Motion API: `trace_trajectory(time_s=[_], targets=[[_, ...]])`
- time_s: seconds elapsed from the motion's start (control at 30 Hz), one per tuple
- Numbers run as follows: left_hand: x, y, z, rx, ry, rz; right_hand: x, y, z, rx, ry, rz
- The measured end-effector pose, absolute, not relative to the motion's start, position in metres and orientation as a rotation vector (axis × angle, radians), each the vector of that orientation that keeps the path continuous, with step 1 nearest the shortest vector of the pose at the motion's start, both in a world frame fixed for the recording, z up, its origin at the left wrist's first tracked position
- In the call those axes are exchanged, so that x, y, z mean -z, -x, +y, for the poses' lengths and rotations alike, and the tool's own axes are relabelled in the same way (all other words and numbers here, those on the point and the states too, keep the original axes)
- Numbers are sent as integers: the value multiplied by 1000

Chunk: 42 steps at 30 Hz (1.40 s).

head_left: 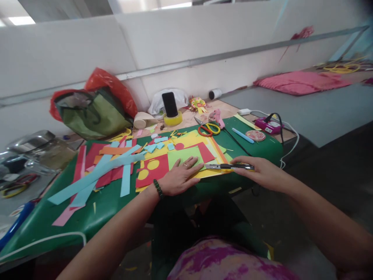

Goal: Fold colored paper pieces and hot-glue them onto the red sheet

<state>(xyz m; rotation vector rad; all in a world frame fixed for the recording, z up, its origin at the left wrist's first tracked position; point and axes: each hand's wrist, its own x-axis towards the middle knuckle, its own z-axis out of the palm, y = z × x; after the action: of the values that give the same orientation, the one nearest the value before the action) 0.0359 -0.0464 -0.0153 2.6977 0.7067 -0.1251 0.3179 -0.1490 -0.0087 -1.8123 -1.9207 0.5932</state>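
My left hand (pixel 179 177) lies flat with fingers spread on a stack of coloured paper, pressing a light green sheet (pixel 183 155) over yellow paper (pixel 190 142) and a red sheet with round holes (pixel 151 169). A ring and a dark bead bracelet are on that hand and wrist. My right hand (pixel 260 171) is closed around a utility knife (pixel 229 166), whose blade end points left toward the left fingertips at the paper's near edge.
A green mat (pixel 99 206) covers the table, strewn with light blue strips (pixel 96 177) and scraps. Scissors (pixel 208 129), a blue pen (pixel 243 135), a pink glue gun (pixel 269 124), a phone on a tape roll (pixel 170 107) and bags (pixel 90 109) lie behind.
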Motion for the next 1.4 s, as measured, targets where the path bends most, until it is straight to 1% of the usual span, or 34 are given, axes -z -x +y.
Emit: trace_trajectory(time_s=[0.17, 0.7, 1.4], targets=[[17, -37, -47, 188, -2777, 696, 12, -319, -150, -653, 1774, -1933], [15, -38, -49, 208, -2774, 693, 28, -325, -163, -655, 1709, -1827], [16, -38, -49, 186, -2746, 712, 27, -298, -163, -653, 1665, -1854]])
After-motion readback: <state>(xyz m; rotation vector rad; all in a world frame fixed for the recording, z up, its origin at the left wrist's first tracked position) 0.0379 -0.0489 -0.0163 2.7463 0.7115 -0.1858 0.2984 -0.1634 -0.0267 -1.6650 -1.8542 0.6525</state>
